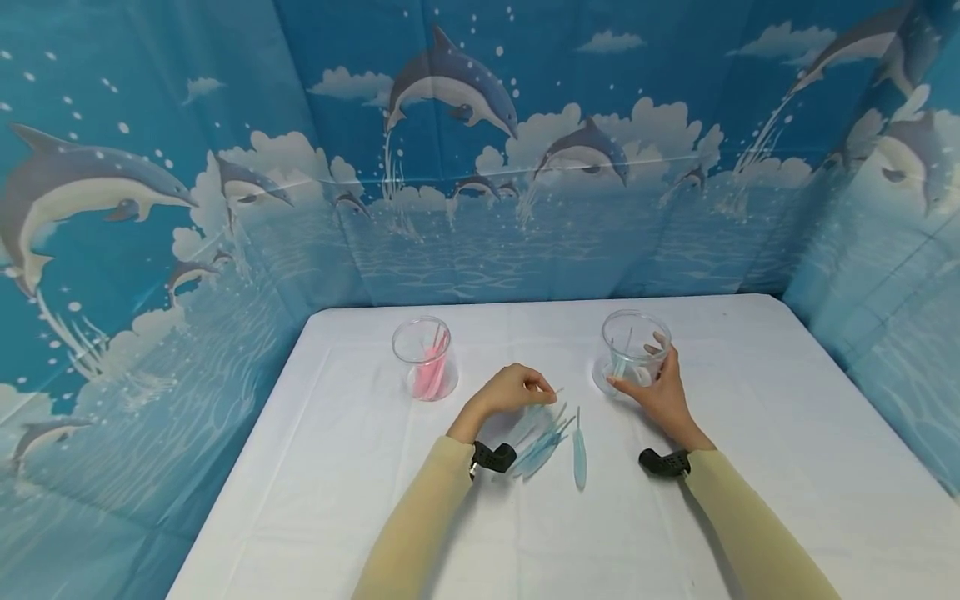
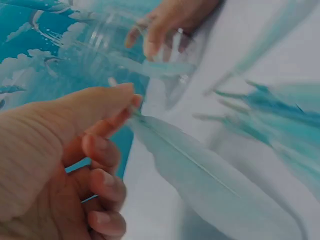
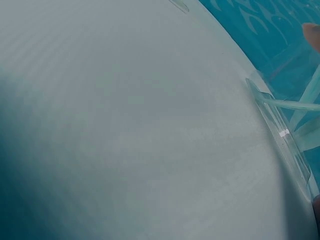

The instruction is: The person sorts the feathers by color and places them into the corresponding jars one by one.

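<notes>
Between thumb and forefinger, my left hand [image 1: 513, 389] pinches a pale blue-green feather [image 2: 200, 175] by its quill; the other fingers are loosely curled. A small pile of blue feathers [image 1: 542, 450] lies on the table just below that hand, with a single feather [image 1: 580, 458] apart to its right. My right hand [image 1: 663, 396] grips a clear plastic cup [image 1: 609, 354] from its right side, thumb in front and fingers round the back. Pale feathers [image 1: 619, 360] stand inside this cup. In the right wrist view, the cup's base [image 3: 285, 132] shows, with only fingertips visible.
A second clear cup [image 1: 401, 358] holding pink feathers [image 1: 431, 373] stands at the back left of the white table [image 1: 315, 500]. Behind and beside the table hangs a blue dolphin-print cloth [image 1: 480, 250]. Black bands [image 1: 493, 457] sit on both wrists.
</notes>
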A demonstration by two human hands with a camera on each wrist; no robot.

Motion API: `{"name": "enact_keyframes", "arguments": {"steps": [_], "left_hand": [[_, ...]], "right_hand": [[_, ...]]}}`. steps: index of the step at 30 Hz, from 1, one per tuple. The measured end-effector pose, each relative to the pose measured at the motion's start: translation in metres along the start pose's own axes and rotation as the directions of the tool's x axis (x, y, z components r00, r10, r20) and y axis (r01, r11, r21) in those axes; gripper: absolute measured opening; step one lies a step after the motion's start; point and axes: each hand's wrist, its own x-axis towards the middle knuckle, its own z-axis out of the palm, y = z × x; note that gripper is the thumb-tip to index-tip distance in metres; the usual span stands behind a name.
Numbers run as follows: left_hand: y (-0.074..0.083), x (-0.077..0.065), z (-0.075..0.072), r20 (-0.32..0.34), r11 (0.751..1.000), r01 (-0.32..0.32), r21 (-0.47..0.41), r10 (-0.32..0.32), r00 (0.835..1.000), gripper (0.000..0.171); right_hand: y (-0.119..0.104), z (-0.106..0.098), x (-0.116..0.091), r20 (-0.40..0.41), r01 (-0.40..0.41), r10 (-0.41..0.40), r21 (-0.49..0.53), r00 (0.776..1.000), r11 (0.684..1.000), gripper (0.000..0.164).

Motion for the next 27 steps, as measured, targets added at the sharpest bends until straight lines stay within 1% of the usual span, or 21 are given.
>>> {"name": "enact_keyframes", "arguments": {"steps": [2, 4, 5, 7, 9, 10, 13, 15, 17, 18, 19, 21, 22, 23, 24, 25, 26, 27], "left_hand": [[0.009, 0.006, -0.003, -0.069, 0.997, -0.037, -0.068, 0.032, 0.997, 0.017], [0.022, 0.013, -0.008, -0.147, 0.983, -0.088, -0.164, 0.064, 0.987, 0.018], [0.028, 0.017, -0.010, -0.188, 0.969, -0.118, -0.216, 0.078, 0.979, 0.019], [0.043, 0.025, -0.014, -0.281, 0.929, -0.187, -0.320, 0.096, 0.955, 0.021], [0.058, 0.033, -0.016, -0.377, 0.873, -0.259, -0.414, 0.094, 0.921, 0.022], [0.065, 0.038, -0.016, -0.425, 0.842, -0.295, -0.451, 0.088, 0.901, 0.022], [0.083, 0.053, -0.012, -0.549, 0.737, -0.402, -0.544, 0.050, 0.835, 0.025], [0.091, 0.064, -0.005, -0.604, 0.674, -0.457, -0.580, 0.020, 0.797, 0.026], [0.096, 0.073, 0.004, -0.644, 0.621, -0.501, -0.603, -0.009, 0.765, 0.026], [0.096, 0.077, 0.010, -0.664, 0.613, -0.517, -0.597, -0.015, 0.748, 0.025], [0.096, 0.081, 0.016, -0.677, 0.611, -0.526, -0.591, -0.020, 0.736, 0.025], [0.095, 0.088, 0.027, -0.702, 0.615, -0.546, -0.568, -0.015, 0.712, 0.023], [0.093, 0.091, 0.032, -0.713, 0.622, -0.554, -0.553, -0.010, 0.701, 0.023], [0.091, 0.094, 0.037, -0.729, 0.648, -0.557, -0.520, 0.003, 0.685, 0.021], [0.089, 0.097, 0.042, -0.735, 0.665, -0.553, -0.502, 0.010, 0.678, 0.021], [0.087, 0.099, 0.046, -0.736, 0.677, -0.548, -0.491, 0.014, 0.676, 0.021], [0.084, 0.100, 0.050, -0.734, 0.691, -0.537, -0.483, 0.015, 0.680, 0.021], [0.083, 0.100, 0.052, -0.724, 0.704, -0.521, -0.483, 0.013, 0.690, 0.020]], "right_hand": [[0.000, 0.000, 0.001, -0.005, 0.000, 0.000, -0.006, 1.000, 1.000, 0.108], [0.001, 0.000, 0.001, -0.012, -0.007, 0.007, -0.017, 1.000, 1.000, 0.109], [0.001, 0.001, 0.001, -0.017, -0.012, 0.012, -0.020, 1.000, 1.000, 0.109], [0.002, 0.001, 0.002, -0.021, -0.021, 0.021, -0.022, 1.000, 1.000, 0.110], [0.003, 0.002, 0.002, -0.022, -0.030, 0.029, -0.018, 0.999, 0.999, 0.110], [0.003, 0.002, 0.001, -0.021, -0.032, 0.031, -0.018, 0.999, 0.999, 0.110], [0.004, 0.002, 0.001, -0.016, -0.024, 0.024, -0.018, 1.000, 1.000, 0.110], [0.003, 0.002, 0.001, -0.019, -0.019, 0.019, -0.023, 1.000, 1.000, 0.110], [0.003, 0.000, 0.001, -0.019, -0.015, 0.015, -0.018, 1.000, 1.000, 0.109], [0.003, 0.000, 0.001, -0.021, -0.015, 0.014, -0.013, 1.000, 1.000, 0.109], [0.002, 0.000, 0.001, -0.020, -0.013, 0.013, -0.007, 1.000, 1.000, 0.109], [0.002, -0.001, 0.000, -0.016, -0.011, 0.011, 0.006, 1.000, 1.000, 0.109], [0.002, 0.000, 0.000, -0.016, -0.012, 0.012, 0.010, 1.000, 1.000, 0.109], [0.002, 0.000, 0.000, -0.015, -0.012, 0.012, 0.013, 1.000, 1.000, 0.108], [0.002, 0.000, 0.000, -0.017, -0.011, 0.011, 0.014, 1.000, 1.000, 0.108], [0.002, 0.001, 0.000, -0.017, -0.012, 0.012, 0.014, 1.000, 1.000, 0.108], [0.002, 0.001, -0.001, -0.019, -0.012, 0.012, 0.014, 1.000, 1.000, 0.108], [0.001, 0.002, -0.001, -0.019, -0.009, 0.010, 0.016, 1.000, 1.000, 0.108]]}}
